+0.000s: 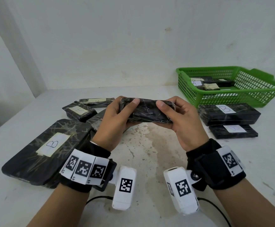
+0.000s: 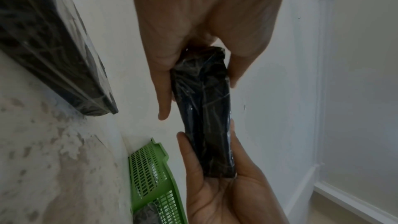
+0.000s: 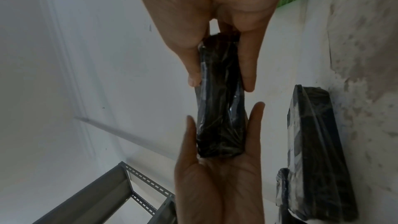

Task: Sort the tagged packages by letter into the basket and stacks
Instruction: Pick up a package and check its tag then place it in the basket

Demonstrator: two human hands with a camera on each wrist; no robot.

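Observation:
Both hands hold one black plastic-wrapped package level above the table's middle. My left hand grips its left end, thumb on top and fingers below; my right hand grips the right end the same way. No tag shows on the held package in any view. In the left wrist view the left hand pinches the package. The right wrist view shows the right hand on the package. The green basket at the back right holds several packages, one tagged A.
A B-tagged package and a D-tagged one lie right, in front of the basket. On the left lie a large B package, an A package and others behind. A grey metal rack stands beyond the table.

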